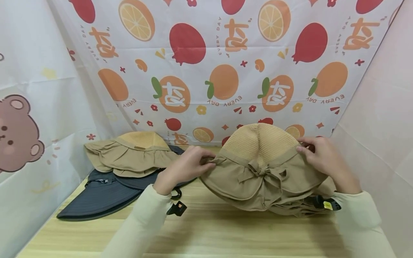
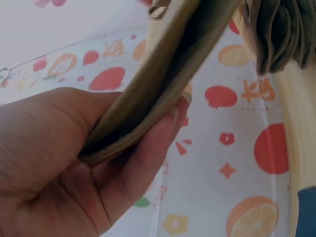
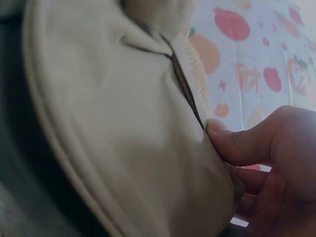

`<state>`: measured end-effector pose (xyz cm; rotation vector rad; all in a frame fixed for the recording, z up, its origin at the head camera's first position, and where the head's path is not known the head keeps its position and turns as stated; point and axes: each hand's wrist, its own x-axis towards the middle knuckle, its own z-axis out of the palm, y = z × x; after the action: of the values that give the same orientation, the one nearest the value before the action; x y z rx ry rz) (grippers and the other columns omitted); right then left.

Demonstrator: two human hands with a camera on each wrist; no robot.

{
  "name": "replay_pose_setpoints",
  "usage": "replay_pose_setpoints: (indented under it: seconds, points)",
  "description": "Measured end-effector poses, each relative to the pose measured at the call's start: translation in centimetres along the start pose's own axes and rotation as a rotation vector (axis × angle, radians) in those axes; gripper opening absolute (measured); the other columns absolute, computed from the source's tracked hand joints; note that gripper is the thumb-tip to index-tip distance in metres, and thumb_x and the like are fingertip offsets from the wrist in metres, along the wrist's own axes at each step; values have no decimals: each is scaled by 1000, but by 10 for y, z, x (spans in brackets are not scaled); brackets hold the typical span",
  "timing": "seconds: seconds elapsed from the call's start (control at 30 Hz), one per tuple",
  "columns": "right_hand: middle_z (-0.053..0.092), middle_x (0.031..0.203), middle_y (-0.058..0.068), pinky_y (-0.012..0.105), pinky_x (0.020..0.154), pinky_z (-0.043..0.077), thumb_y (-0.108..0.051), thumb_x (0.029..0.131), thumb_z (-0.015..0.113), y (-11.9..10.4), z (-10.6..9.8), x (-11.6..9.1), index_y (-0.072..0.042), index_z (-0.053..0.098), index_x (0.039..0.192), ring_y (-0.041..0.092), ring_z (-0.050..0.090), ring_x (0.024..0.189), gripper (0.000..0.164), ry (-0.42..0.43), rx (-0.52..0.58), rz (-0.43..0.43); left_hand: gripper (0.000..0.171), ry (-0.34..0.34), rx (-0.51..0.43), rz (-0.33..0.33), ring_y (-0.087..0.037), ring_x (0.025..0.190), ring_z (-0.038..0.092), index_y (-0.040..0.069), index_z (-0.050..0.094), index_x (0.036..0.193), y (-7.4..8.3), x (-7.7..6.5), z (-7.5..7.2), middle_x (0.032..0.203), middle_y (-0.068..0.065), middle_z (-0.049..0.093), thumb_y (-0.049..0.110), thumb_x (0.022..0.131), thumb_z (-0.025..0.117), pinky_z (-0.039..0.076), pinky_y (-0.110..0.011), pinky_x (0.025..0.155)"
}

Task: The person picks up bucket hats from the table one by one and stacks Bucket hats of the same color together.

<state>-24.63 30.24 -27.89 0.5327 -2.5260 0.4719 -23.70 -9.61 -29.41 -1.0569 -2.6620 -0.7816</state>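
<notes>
Between my two hands is a khaki sun hat (image 1: 238, 182) with a straw-coloured woven crown and a fabric bow at its front. It is folded flat and raised, partly in front of a stack of similar khaki hats (image 1: 300, 209). My left hand (image 1: 190, 165) pinches the brim's left edge; in the left wrist view, thumb and fingers (image 2: 148, 153) close round the doubled fabric. At the hat's right side, my right hand (image 1: 322, 157) pinches the band where brim meets crown, its thumb (image 3: 232, 143) on the near face in the right wrist view.
To the left, another khaki hat with a straw crown (image 1: 129, 157) lies on dark navy hats (image 1: 100, 197). The wooden table (image 1: 206, 233) is bordered by a fruit-print cloth (image 1: 200, 64) behind, and by pale cloth walls on both sides.
</notes>
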Motion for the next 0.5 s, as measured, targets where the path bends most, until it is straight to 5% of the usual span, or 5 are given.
replay_pose_setpoints:
  seconds: [0.17, 0.5]
  points:
    - [68, 76, 6, 25, 59, 39, -7, 92, 75, 15, -13, 1, 5, 75, 112, 7, 47, 66, 23, -36, -32, 9, 11, -6, -24, 22, -6, 72, 51, 11, 79, 106, 6, 12, 9, 91, 1, 75, 12, 97, 71, 42, -22, 66]
    - [74, 83, 11, 29, 62, 41, -4, 89, 76, 36, -30, 1, 5, 76, 110, 9, 50, 69, 23, -62, -104, -6, 15, -38, -53, 42, -7, 67, 49, 7, 78, 108, 22, 32, 27, 89, -2, 74, 11, 100, 66, 37, -20, 61]
